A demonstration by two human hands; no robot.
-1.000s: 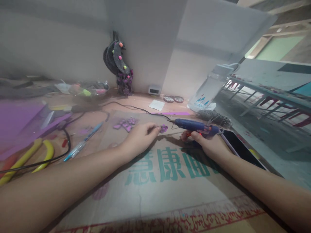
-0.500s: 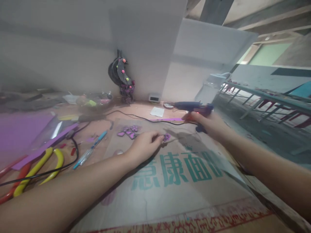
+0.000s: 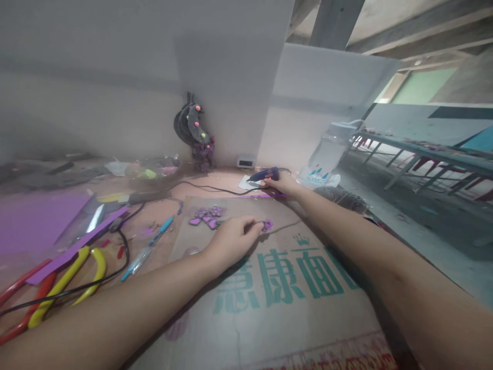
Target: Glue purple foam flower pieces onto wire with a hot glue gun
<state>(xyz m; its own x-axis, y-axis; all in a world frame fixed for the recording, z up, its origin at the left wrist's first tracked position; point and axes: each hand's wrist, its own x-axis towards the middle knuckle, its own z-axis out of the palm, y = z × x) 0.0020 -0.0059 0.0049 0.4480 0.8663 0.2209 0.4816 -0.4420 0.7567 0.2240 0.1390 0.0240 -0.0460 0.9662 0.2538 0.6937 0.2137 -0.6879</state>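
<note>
My left hand (image 3: 241,236) is closed, thumb and finger pinching a small purple flower (image 3: 267,225) with a dark outline over the cardboard (image 3: 292,313). A thin dark strand (image 3: 287,226) runs rightward from the flower. Beyond it, my right hand (image 3: 283,183) grips a dark blue glue gun (image 3: 265,176), its nozzle pointing left above a white paper square (image 3: 246,183). Several purple hearts and flowers (image 3: 206,217) with dark edges lie on the cardboard, left of my left hand.
Yellow-handled pliers (image 3: 61,285), a blue pen (image 3: 148,249), purple sheets (image 3: 42,221) and a black cord (image 3: 215,185) occupy the left. A decorated grey crescent (image 3: 194,123) stands by the wall. Behind my right arm are a clear bottle (image 3: 321,156) and a dark yarn coil (image 3: 341,199).
My right hand has moved left and away from me with the glue gun, bringing it to the white paper square. My left hand keeps its pinch on the flower.
</note>
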